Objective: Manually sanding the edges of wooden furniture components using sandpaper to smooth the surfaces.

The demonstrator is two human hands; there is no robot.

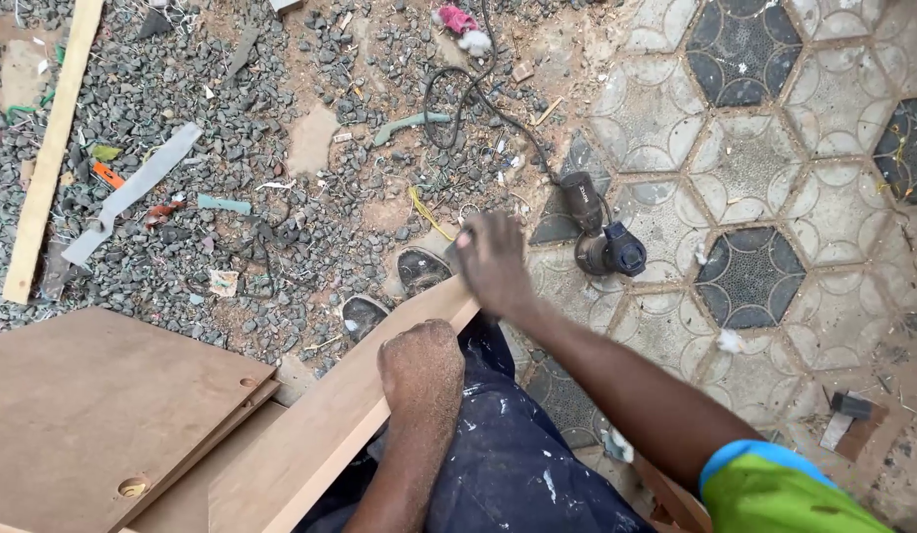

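In the head view, I saw my left hand [420, 367] closed over the upper edge of a long brown wooden board [330, 424], which leaned across my knees. My right hand [493, 262] was at the far end of that board, blurred, so I could not tell its grip. An angle grinder [598, 235] lay just beyond it on the hexagonal paving [744, 168].

The ground is part grey gravel [162, 89], part hexagonal patterned paving [744, 168]. A black corded angle grinder [601, 237] lies on the paving. A long pale timber strip [52, 148] lies on the gravel.
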